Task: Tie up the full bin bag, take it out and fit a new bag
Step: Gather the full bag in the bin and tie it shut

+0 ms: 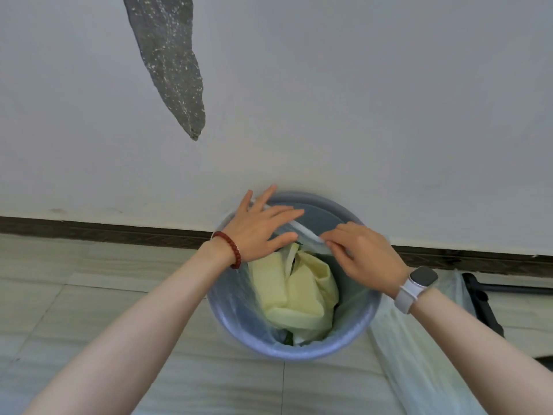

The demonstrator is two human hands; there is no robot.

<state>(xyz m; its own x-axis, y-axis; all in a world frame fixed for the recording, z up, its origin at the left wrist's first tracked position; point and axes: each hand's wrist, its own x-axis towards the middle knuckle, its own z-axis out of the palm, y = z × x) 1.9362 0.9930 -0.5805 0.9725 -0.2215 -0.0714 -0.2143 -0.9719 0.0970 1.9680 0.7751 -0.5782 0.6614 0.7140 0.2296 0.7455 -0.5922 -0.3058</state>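
A round blue-grey bin (299, 351) stands on the floor against the wall. It is lined with a thin clear bag (239, 304) holding crumpled pale yellow waste (296, 298). My left hand (257, 226) lies spread over the bin's far left rim, fingers apart, touching the bag's edge. My right hand (362, 253) pinches the bag's rolled white edge (311, 238) near the far right of the rim. A second pale, translucent bag (419, 354) lies flat on the floor to the bin's right.
A white wall (329, 115) with a dark patch of bare plaster (173, 70) rises behind the bin, above a dark skirting board (89, 232). The floor is pale tile. A black object (484, 301) sits on the floor at the right.
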